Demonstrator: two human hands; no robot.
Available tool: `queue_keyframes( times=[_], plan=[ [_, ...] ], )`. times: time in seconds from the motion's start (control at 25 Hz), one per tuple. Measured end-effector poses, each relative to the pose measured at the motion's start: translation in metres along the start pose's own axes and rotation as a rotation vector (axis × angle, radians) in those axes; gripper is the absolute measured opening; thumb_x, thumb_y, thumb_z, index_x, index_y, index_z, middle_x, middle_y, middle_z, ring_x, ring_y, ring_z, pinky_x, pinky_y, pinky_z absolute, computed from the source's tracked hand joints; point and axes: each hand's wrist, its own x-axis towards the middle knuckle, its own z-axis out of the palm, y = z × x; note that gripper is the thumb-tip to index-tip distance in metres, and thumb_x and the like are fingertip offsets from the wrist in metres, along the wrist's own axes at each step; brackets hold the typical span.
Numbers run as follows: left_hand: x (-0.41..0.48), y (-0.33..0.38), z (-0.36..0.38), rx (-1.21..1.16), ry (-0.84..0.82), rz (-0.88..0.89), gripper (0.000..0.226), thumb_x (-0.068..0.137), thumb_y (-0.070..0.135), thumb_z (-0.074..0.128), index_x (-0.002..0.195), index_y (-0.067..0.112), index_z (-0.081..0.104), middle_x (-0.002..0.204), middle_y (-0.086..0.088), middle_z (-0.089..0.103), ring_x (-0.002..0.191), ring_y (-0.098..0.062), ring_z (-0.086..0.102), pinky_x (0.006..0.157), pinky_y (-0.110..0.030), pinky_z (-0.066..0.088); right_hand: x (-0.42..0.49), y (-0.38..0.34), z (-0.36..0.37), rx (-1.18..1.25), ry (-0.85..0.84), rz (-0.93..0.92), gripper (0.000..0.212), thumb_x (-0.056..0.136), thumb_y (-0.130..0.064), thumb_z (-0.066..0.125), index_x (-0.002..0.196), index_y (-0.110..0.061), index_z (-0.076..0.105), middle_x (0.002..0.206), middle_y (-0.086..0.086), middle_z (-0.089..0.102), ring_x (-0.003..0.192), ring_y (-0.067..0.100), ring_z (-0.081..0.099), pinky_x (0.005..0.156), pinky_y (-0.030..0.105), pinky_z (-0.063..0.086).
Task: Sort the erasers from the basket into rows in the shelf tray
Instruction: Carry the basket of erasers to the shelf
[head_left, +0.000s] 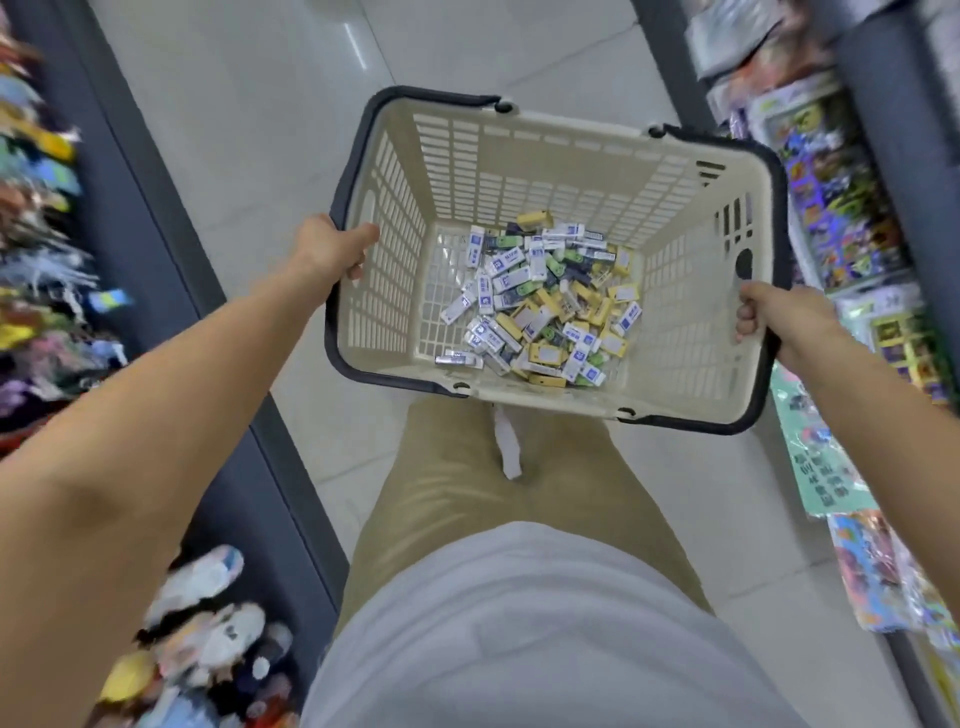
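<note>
Left hand (332, 250), right hand (775, 318) gripping one basket (566, 136), dozens of erasers (545, 304)

Bright, even light from overhead fills the aisle, and a pale streak of glare lies on the glossy white tiled floor (357, 45). Shadows are faint. The cream slotted plastic basket (519, 156) and the small white, yellow and green erasers (540, 301) are sharp. Blur smears the colourful hanging goods (41, 218) at left and the plush toys (208, 639) below them. Wide-angle distortion bows the dark shelf edges (150, 213).
</note>
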Motion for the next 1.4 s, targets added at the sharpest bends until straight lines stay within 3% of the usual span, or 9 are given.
queue_keyframes(
  times=[0.28,0.52,0.64,1.08,1.24,1.4],
  plan=[
    [0.155,0.126,-0.052,0.07,0.004,0.05,0.022,0.082,0.027,0.063,0.068,0.013,0.053,0.059,-0.005,0.053,0.049,-0.018,0.05,0.062,-0.031,0.046,0.078,-0.136,0.081,0.05,0.003,0.021,0.019,0.087,-0.013,0.051,0.069,-0.01,0.045,0.033,-0.005,0.042,0.027,0.01,0.035,0.034,0.016,0.035],
    [0.284,0.234,-0.076,0.102,0.026,0.032,0.027,0.083,0.027,0.064,0.064,0.013,0.051,0.057,-0.006,0.055,0.051,-0.02,0.052,0.067,-0.036,0.05,0.169,-0.264,0.144,-0.008,0.035,0.05,0.012,0.086,-0.015,0.053,0.078,-0.008,0.047,0.057,0.006,0.043,0.027,0.009,0.035,0.034,0.018,0.035],
    [0.332,0.282,-0.097,0.091,0.031,0.039,0.027,0.081,0.025,0.064,0.061,0.012,0.051,0.046,-0.002,0.055,0.048,-0.02,0.05,0.062,-0.034,0.048,0.19,-0.332,0.172,-0.014,0.066,0.06,0.018,0.084,-0.015,0.053,0.069,-0.011,0.045,0.058,0.007,0.043,0.025,0.009,0.035,0.032,0.015,0.033],
    [0.576,0.472,-0.193,0.191,-0.077,0.16,0.029,0.082,0.025,0.066,0.063,0.011,0.049,0.054,-0.009,0.049,0.037,-0.015,0.047,0.054,-0.029,0.042,0.273,-0.527,0.32,0.151,0.156,0.139,0.021,0.085,-0.015,0.054,0.065,-0.01,0.05,0.056,0.006,0.044,0.026,0.01,0.036,0.035,0.015,0.035],
    [0.648,0.572,-0.22,0.271,-0.116,0.248,0.03,0.083,0.023,0.065,0.061,0.01,0.049,0.055,-0.01,0.047,0.026,-0.006,0.042,0.034,-0.017,0.037,0.283,-0.597,0.358,0.226,0.206,0.156,0.019,0.083,-0.01,0.053,0.065,-0.01,0.049,0.056,0.006,0.043,0.026,0.009,0.035,0.036,0.018,0.036],
    [0.716,0.657,-0.215,0.305,-0.13,0.283,0.026,0.083,0.026,0.065,0.067,0.011,0.05,0.057,-0.008,0.048,0.035,-0.015,0.045,0.044,-0.025,0.04,0.316,-0.648,0.385,0.29,0.272,0.18,0.021,0.084,-0.012,0.054,0.063,-0.01,0.049,0.056,0.006,0.045,0.026,0.009,0.036,0.033,0.016,0.035]
  ],
)
